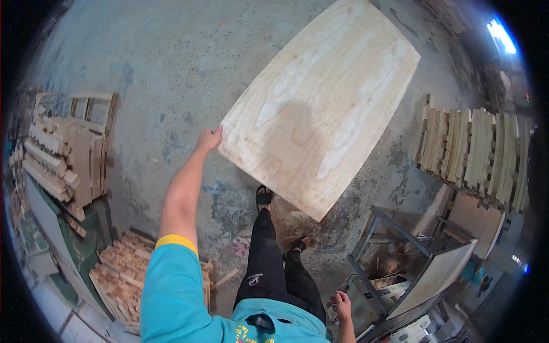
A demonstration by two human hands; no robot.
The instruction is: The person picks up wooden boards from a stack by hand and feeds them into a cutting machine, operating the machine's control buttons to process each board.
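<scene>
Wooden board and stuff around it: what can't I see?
Head view:
Underside of the wooden board: hidden by its top face.
Board's far end: partly cut off by the upper edge.
Some fingertips of the left hand: seemingly behind the board.
Most of the right forearm: cut off by lower edge.
Things by the bright light: blurred by glare.

My sandalled feet [263,197] stand on a stained grey floor [154,68], with wood strips [123,274] piled at my left and a metal frame [401,231] at my right
</scene>
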